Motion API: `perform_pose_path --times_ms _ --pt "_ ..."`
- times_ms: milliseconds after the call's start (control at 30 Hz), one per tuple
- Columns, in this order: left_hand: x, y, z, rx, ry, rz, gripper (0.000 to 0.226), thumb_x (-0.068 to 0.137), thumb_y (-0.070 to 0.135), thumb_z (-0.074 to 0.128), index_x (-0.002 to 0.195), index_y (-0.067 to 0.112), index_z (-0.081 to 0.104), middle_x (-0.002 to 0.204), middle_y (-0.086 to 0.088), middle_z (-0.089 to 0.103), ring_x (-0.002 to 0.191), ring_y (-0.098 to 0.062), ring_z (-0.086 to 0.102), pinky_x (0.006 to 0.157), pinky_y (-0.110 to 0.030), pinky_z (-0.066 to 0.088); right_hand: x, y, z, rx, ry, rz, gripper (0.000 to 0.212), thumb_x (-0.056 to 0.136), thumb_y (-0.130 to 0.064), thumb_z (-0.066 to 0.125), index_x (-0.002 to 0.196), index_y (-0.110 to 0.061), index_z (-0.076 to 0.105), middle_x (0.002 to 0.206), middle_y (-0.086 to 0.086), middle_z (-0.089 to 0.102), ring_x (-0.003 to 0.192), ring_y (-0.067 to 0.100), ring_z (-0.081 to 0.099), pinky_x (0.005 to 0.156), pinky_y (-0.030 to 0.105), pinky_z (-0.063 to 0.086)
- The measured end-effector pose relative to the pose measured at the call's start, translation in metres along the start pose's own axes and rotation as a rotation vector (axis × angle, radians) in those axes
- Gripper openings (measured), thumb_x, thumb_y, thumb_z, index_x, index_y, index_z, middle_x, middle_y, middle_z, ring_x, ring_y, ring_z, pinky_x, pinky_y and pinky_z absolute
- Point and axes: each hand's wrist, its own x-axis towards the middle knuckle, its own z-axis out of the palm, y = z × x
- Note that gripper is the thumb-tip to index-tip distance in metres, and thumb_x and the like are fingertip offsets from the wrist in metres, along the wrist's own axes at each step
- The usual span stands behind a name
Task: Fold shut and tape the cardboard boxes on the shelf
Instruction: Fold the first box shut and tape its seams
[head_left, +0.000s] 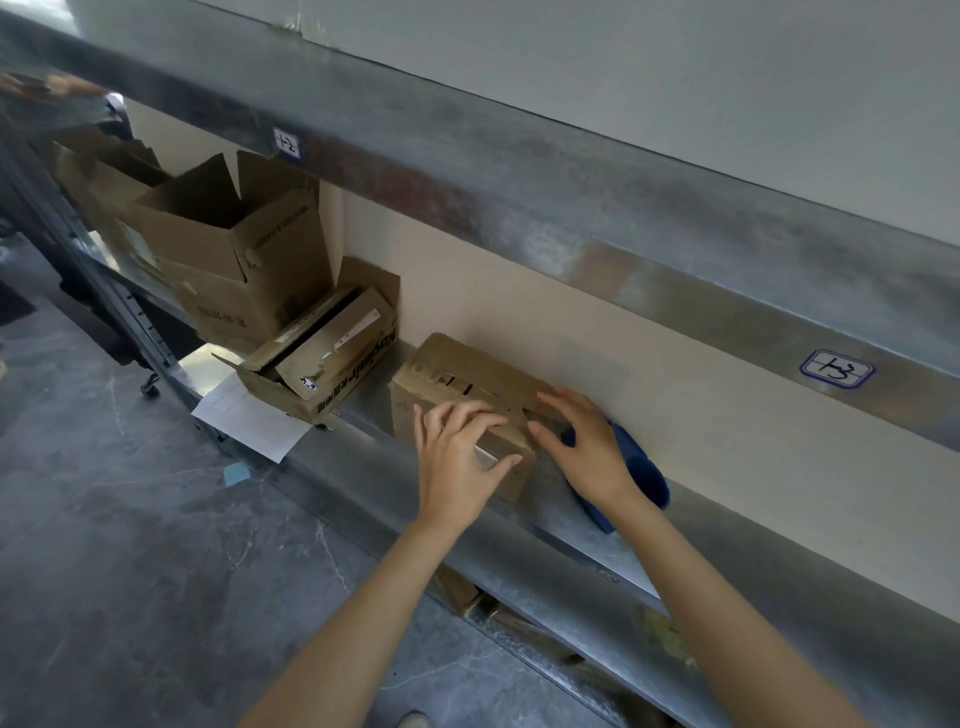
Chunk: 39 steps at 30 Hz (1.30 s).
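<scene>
Left hand (457, 457): fingers spread, lying flat across the near end of the small cardboard box (467, 376), thumb along its front edge. A pale strip shows under the palm; can't tell what it is. Right hand (584, 441): fingers spread, tips on the box's right top edge. Box flaps are down and it sits on the metal shelf (363, 441) against the back wall. Blue object (647, 475) lies just right of it, partly under the right wrist. Further left: tipped open box (322, 358), then large open box (234, 239). Paper sheet (249, 418) overhangs the shelf edge.
</scene>
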Motion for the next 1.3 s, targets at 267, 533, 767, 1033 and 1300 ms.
perform_pose_path --times_ms 267,533,767,1033,1300 --pt "0.043 -0.046 -0.042 -0.062 -0.034 -0.127 0.067 0.082 0.054 0.070 0.139 0.025 0.051 0.154 0.006 0.038 0.143 -0.010 0.024 0.115 -0.039 0.021 0.003 0.001 0.019 -0.052 -0.047 0.026 0.090 0.076 -0.072 0.058 0.151 -0.029 0.031 0.163 -0.008 0.008 0.149 0.011 0.011 0.114 0.028 0.020" --pt "0.033 -0.063 -0.057 -0.236 -0.056 -0.201 0.071 0.074 0.047 0.076 0.135 0.016 0.057 0.132 0.008 0.051 0.119 -0.006 0.050 0.101 -0.030 0.047 0.007 0.018 0.003 0.017 -0.156 -0.017 0.076 0.086 -0.038 0.071 0.150 -0.034 0.031 0.162 -0.015 0.007 0.145 0.000 0.011 0.116 0.025 0.018" --pt "0.027 -0.077 -0.070 -0.412 -0.174 -0.276 0.074 0.073 0.008 0.083 0.140 0.019 0.054 0.142 0.008 0.055 0.121 -0.009 0.056 0.092 -0.029 0.056 0.012 0.020 -0.009 0.072 -0.165 -0.006 0.085 0.077 -0.024 0.082 0.148 -0.033 0.036 0.157 -0.020 0.018 0.139 -0.007 0.016 0.113 0.020 0.018" --pt "0.036 -0.084 -0.086 -0.294 -0.309 -0.193 0.075 0.074 0.005 0.081 0.141 0.017 0.051 0.144 0.008 0.051 0.116 -0.018 0.063 0.092 -0.021 0.053 0.012 0.032 -0.029 -0.003 -0.266 -0.050 0.085 0.074 -0.028 0.084 0.146 -0.037 0.039 0.156 -0.026 0.018 0.143 -0.007 0.016 0.115 0.018 0.014" --pt "0.035 -0.079 -0.083 -0.290 -0.278 -0.243 0.079 0.070 0.002 0.084 0.142 0.017 0.052 0.143 0.007 0.054 0.116 -0.013 0.062 0.092 -0.025 0.056 0.010 0.026 -0.027 -0.049 -0.254 -0.055 0.089 0.073 -0.030 0.084 0.148 -0.034 0.037 0.154 -0.025 0.016 0.141 -0.005 0.015 0.121 0.030 0.016"
